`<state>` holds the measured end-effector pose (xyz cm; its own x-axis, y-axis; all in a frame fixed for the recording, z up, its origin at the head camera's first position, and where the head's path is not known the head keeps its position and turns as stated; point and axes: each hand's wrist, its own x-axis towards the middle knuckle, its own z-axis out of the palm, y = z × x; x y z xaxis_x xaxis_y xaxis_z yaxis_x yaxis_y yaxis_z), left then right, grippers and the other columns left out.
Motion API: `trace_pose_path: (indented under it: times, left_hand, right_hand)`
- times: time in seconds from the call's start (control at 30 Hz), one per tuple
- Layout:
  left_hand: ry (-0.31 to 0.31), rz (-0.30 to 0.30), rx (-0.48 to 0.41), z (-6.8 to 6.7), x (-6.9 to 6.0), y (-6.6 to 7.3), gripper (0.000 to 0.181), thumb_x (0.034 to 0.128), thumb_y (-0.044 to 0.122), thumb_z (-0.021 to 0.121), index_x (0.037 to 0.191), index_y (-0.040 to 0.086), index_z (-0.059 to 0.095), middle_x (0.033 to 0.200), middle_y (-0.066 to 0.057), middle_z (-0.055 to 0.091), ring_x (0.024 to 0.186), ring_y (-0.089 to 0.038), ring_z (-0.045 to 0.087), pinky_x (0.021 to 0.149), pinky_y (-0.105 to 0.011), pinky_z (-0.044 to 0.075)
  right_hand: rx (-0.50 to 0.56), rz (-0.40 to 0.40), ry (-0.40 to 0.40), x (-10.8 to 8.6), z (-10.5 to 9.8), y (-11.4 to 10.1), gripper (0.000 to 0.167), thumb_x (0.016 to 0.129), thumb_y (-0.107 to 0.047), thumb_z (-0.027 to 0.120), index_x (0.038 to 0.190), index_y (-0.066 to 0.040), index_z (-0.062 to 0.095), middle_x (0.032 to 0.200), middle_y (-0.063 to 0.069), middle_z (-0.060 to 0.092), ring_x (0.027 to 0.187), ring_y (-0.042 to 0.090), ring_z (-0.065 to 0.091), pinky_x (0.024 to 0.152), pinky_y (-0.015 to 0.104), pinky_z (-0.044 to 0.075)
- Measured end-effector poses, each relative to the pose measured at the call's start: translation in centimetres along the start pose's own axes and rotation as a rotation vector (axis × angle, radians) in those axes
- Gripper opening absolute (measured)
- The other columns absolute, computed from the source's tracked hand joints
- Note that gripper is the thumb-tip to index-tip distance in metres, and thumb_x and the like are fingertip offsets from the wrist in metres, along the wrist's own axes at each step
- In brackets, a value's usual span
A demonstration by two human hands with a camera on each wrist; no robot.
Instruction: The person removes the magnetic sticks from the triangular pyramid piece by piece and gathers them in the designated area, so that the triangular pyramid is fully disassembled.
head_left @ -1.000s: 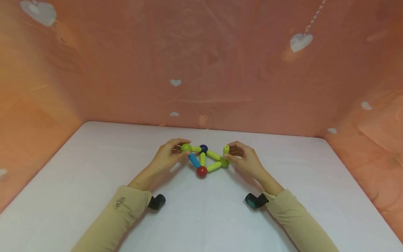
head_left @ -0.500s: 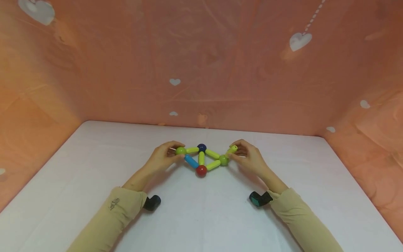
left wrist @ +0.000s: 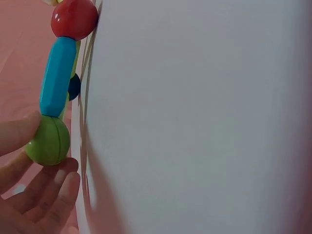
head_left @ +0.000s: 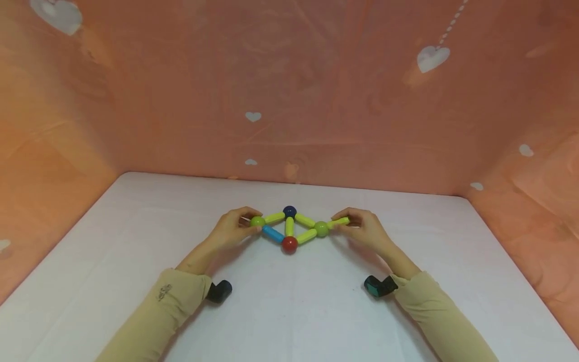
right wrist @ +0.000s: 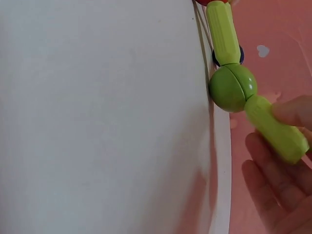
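Note:
Between the hands is a diamond of coloured balls and rods, with a dark blue ball (head_left: 290, 211) at the back and a red ball (head_left: 290, 245) in front. A yellow-green rod (head_left: 289, 227) joins those two. My left hand (head_left: 232, 229) pinches the green ball (left wrist: 48, 141) at the left corner, from which a blue rod (left wrist: 57, 78) runs to the red ball. At the right corner sits another green ball (right wrist: 233, 87). Thumb and fingers of my right hand (head_left: 364, 230) grip a yellow-green rod (right wrist: 275, 129) that sticks outward from that ball.
A white table (head_left: 289, 311) lies under the hands. Orange-pink cloth (head_left: 289, 90) with pale hearts rises behind it and at both sides. Dark wrist devices show at the left cuff (head_left: 219, 291) and the right cuff (head_left: 380, 286).
The rod in my right hand has tipped from upright to nearly level, pointing outward right. The right hand has moved right. My left hand has shifted slightly left with its green ball.

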<state>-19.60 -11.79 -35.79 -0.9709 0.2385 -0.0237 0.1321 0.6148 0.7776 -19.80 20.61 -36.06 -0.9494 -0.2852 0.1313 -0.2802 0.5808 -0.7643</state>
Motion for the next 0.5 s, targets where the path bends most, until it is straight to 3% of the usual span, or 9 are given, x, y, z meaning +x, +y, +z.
trace_pose_path:
  times: [0.13,0.5]
  left_hand:
    - [-0.005,-0.036,0.025,0.21,-0.02,0.10,0.034,0.0902,0.012,0.065,0.123,0.004,0.061,0.121,-0.017,0.062,0.107,-0.033,0.059,0.094,-0.046,0.048]
    - [-0.012,-0.059,0.035,0.39,-0.07,0.14,0.034,0.0893,0.011,0.065,0.121,0.001,0.061,0.114,-0.018,0.062,0.100,-0.029,0.055,0.091,-0.042,0.046]
  right_hand:
    - [-0.062,0.034,-0.038,-0.21,-0.17,0.12,0.017,0.084,-0.014,0.072,0.101,-0.010,0.072,0.103,0.007,0.070,0.096,0.021,0.065,0.084,0.035,0.050]
    - [-0.095,-0.019,-0.124,-0.13,-0.26,0.63,0.018,0.085,-0.006,0.070,0.103,-0.008,0.071,0.103,0.007,0.071,0.099,0.024,0.065,0.090,0.041,0.052]
